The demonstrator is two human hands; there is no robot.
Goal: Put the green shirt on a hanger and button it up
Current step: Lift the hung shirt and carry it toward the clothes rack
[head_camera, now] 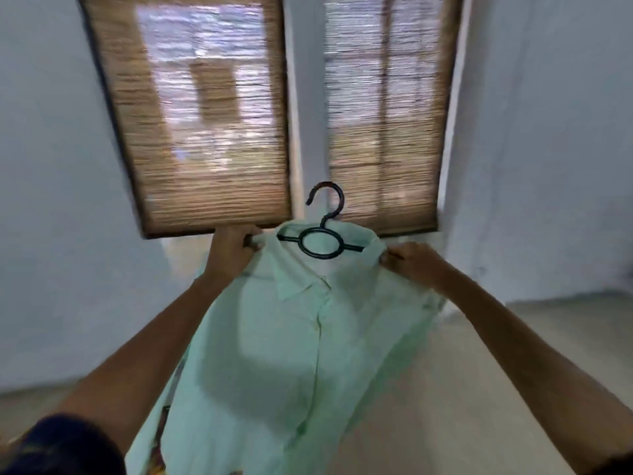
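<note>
Mid-frame, left hand (233,248) and right hand (409,264) each grip a shoulder of the green shirt (291,354) on its black hanger (320,243).

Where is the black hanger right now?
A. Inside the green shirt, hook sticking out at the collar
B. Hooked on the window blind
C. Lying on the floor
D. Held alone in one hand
A: the hanger sits inside the green shirt, its hook rising from the collar, while the left hand and right hand grip the shoulders.
</note>
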